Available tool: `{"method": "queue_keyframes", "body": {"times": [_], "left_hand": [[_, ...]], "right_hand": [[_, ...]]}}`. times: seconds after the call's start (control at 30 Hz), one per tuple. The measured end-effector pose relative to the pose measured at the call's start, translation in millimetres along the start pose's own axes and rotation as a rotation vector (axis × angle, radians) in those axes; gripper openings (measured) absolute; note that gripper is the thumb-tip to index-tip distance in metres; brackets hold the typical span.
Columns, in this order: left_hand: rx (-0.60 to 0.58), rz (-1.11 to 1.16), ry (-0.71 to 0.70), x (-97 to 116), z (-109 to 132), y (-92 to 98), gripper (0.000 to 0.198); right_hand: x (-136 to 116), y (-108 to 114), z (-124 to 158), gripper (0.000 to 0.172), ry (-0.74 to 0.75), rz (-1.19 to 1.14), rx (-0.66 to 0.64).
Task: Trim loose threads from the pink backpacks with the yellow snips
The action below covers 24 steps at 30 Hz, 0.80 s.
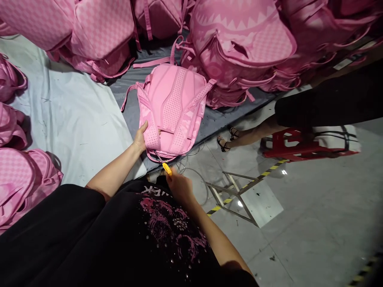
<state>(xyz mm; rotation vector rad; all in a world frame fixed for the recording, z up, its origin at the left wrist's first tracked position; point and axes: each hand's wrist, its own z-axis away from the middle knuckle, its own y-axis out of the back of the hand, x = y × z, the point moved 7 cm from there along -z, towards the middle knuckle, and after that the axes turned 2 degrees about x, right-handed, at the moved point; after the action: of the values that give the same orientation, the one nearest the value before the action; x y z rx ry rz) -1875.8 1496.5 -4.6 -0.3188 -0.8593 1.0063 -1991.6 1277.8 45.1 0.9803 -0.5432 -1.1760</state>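
A pink backpack (172,103) lies on the table with its padded back and shoulder straps facing up. My left hand (140,137) grips its lower left edge by the strap, thumb on top and the other fingers partly hidden. In my right hand (179,184), the fingers are wrapped round a yellow-handled tool (166,169). The thin metal end of this tool points at the backpack's bottom edge; its tip is too small to make out.
Pink backpacks are piled along the far side (242,44) and the left (25,175). Right of the table (80,115), a person's legs (254,133) stand near a red stool (284,145). A metal frame (239,193) lies on the floor.
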Motion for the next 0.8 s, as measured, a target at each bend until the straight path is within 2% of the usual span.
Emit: {"method": "queue_keyframes", "body": {"times": [0.07,0.13,0.2,0.27,0.3,0.37,0.43,0.47,0.53,0.6,0.7,0.8], "left_hand": [[0.015,-0.059,-0.058,7,4,2.1,0.044],[0.037,-0.193,-0.179,16,16,6.1,0.039],[0.086,-0.476,-0.404,23,37,8.7,0.048],[0.067,-0.919,-0.665,19,59,-1.4,0.067],[-0.007,-1.167,-0.771,8,66,-11.5,0.074],[-0.249,-1.611,-0.886,-28,67,-29.8,0.082],[-0.439,-1.881,-0.911,-57,54,-38.9,0.084],[-0.478,-1.941,-0.912,-64,44,-42.0,0.084],[-0.472,-1.932,-0.9,-63,28,-48.0,0.084],[-0.408,-1.808,-0.886,-45,24,-53.1,0.084],[-0.169,-1.462,-0.901,7,44,-55.0,0.071],[0.048,-0.968,-0.887,56,77,-49.6,0.037]], "right_hand": [[2,-1,-10,0.029,-0.004,0.0,0.002],[16,-3,-14,0.029,-0.062,0.017,-0.008],[32,-6,-14,0.031,-0.123,0.036,-0.012],[39,-9,-13,0.032,-0.14,0.032,-0.02],[38,-10,-14,0.032,-0.128,0.02,-0.027],[34,-14,-15,0.033,-0.103,-0.008,-0.045],[32,-17,-15,0.034,-0.116,-0.025,-0.045],[33,-18,-14,0.034,-0.137,-0.036,-0.041],[41,-22,-8,0.035,-0.16,-0.083,-0.005],[52,-24,4,0.038,-0.146,-0.206,0.073],[76,-20,32,0.053,-0.122,-0.52,0.278],[92,-5,50,0.06,-0.109,-0.74,0.451]]}}
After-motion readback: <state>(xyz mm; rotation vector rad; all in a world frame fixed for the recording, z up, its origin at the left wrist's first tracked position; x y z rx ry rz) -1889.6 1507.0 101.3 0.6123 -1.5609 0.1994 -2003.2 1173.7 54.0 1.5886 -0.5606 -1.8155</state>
